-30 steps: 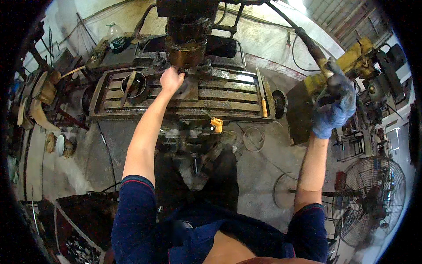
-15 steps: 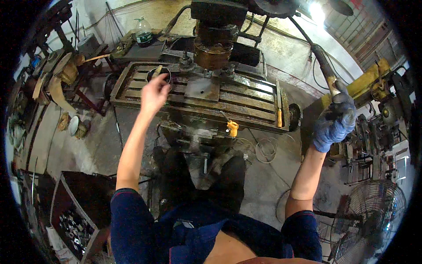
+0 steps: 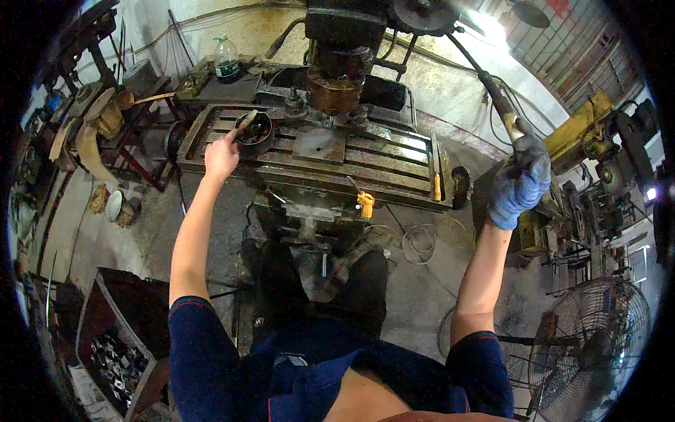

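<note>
My left hand [image 3: 221, 156] is bare, at the left end of the machine table [image 3: 309, 158], fingers closed on a brush [image 3: 244, 124] whose tip rests in a dark round bowl [image 3: 254, 131] standing on the table. My right hand [image 3: 519, 183], in a blue glove, is raised well to the right, fist wrapped around a long lever [image 3: 492, 91]. A flat plate [image 3: 318, 145] lies mid-table beneath the spindle [image 3: 335, 88]. A yellow-handled tool [image 3: 436, 186] lies at the table's right end.

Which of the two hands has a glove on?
The right hand, raised beside the machine and gripping the long lever, wears a blue glove. The left hand is bare and holds a brush at the small black bowl on the slotted table.
</note>
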### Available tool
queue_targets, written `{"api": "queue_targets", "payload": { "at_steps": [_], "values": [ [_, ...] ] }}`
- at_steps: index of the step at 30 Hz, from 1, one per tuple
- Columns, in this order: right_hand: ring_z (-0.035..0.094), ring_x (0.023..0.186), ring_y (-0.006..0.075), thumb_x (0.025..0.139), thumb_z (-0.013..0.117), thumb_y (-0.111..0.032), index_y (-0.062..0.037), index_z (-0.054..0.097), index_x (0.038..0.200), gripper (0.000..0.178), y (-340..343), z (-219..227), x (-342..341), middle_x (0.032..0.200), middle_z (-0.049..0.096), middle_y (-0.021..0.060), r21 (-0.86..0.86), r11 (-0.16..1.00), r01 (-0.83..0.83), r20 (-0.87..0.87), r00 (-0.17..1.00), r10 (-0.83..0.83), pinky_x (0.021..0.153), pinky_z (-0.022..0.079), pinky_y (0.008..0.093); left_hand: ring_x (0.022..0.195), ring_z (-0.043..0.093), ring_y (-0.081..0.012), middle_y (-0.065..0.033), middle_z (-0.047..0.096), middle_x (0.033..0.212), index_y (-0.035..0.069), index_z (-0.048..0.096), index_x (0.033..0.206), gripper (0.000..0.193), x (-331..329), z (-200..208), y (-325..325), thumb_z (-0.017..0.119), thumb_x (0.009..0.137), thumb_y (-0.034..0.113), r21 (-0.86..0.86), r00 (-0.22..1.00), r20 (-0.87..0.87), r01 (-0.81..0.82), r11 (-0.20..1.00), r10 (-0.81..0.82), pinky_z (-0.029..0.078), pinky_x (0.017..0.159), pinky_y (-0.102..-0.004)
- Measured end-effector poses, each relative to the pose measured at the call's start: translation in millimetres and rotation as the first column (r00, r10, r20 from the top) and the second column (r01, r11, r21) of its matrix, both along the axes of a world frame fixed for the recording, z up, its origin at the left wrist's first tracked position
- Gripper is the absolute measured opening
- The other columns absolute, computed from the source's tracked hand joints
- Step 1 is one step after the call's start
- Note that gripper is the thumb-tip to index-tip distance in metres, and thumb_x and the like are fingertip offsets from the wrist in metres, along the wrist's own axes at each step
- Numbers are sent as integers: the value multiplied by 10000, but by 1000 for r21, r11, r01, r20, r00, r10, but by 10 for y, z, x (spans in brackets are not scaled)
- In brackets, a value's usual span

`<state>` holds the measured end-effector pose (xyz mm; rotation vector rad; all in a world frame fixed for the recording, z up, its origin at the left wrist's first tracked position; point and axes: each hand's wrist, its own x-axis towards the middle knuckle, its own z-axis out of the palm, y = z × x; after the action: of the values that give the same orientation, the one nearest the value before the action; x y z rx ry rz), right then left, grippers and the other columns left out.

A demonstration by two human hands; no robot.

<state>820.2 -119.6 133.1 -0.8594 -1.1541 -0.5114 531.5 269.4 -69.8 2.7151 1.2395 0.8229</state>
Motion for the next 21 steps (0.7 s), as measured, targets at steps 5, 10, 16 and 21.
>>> {"api": "queue_targets", "payload": {
  "at_steps": [5, 10, 16, 21],
  "values": [
    [548, 979, 330, 852, 507, -334, 15, 556, 752, 366, 22, 4, -22, 792, 573, 128, 20, 997, 75, -12, 997, -75, 904, 349, 444, 512, 528, -86, -37, 564, 604, -3, 577, 1093, 274, 61, 4, -283, 483, 891, 157, -485, 720, 690, 388, 784, 71, 423, 467, -247],
    [539, 908, 307, 869, 468, -334, -19, 477, 685, 365, 101, -63, -126, 727, 512, 95, 47, 990, 133, -66, 989, -130, 910, 352, 475, 469, 494, -95, -43, 547, 600, -30, 572, 1074, 270, 614, -14, -659, 480, 892, 146, -523, 647, 760, 559, 644, 55, 405, 427, -248],
    [498, 800, 260, 893, 419, -327, -83, 318, 572, 415, 132, -39, -127, 645, 409, 54, 35, 991, 128, -5, 992, -128, 944, 325, 506, 457, 529, -126, -73, 578, 603, -30, 579, 1053, 276, 1301, -170, -525, 508, 877, 169, -480, 670, 741, 474, 738, 51, 418, 433, -277],
    [560, 945, 311, 889, 453, -347, -1, 578, 763, 388, 91, -102, -45, 736, 551, 77, 52, 994, 94, -19, 996, -93, 954, 332, 516, 446, 548, -150, -96, 589, 596, -19, 584, 1054, 277, 1526, -258, -587, 504, 869, 171, -530, 734, 677, 433, 729, 57, 428, 460, -303]
  ]
}}
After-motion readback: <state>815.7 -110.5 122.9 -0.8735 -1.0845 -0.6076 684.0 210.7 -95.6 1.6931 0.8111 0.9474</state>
